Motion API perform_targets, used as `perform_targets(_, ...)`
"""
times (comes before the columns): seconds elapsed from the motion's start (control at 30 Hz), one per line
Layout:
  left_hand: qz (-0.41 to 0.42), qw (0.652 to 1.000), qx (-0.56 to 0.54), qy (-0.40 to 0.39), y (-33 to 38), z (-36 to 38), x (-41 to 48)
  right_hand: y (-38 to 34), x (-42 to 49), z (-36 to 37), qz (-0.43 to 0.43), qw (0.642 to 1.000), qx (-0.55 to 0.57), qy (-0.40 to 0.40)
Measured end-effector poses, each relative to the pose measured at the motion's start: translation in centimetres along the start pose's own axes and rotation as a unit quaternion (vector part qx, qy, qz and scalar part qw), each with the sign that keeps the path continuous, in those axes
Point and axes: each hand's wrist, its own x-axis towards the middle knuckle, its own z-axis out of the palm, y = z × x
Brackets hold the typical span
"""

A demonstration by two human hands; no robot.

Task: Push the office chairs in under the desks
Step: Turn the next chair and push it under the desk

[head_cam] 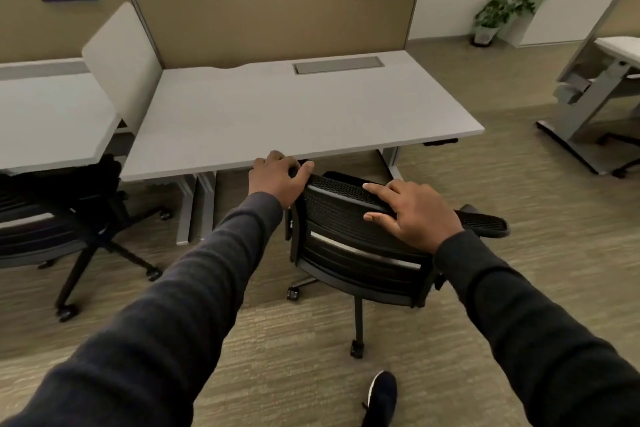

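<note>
A black mesh office chair [349,246] stands on the carpet in front of the grey desk [294,107] marked 140, its back towards me and turned a little to the right. My left hand [277,180] grips the left top corner of the backrest, right at the desk's front edge. My right hand [412,215] lies over the right part of the backrest's top, fingers spread and curled on it. The seat is hidden behind the backrest. A second black chair [69,218] stands at the left, partly under the neighbouring desk [45,118] marked 139.
Tan partition panels [270,17] run behind both desks, and a white divider [124,59] stands between them. Another desk frame [588,100] is at the right, a potted plant [502,7] in the far corner. Open carpet lies to the right of the chair. My shoe [381,395] shows below.
</note>
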Motion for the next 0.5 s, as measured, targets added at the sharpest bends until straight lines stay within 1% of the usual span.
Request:
perform_targets(0.13,-0.018,0.999,0.021,0.028,2.3,2.1,3.6,5.9,3.8,0.5,-0.013,1.0,-0.015,0.001)
perform_targets(0.3,-0.043,0.998,0.023,0.044,5.6,4.6,8.2,13.5,8.8,1.1,-0.036,0.999,-0.021,-0.023)
perform_targets(0.5,-0.065,0.995,0.053,0.046,8.5,6.7,12.9,19.7,13.2,2.0,-0.016,1.0,-0.018,-0.012)
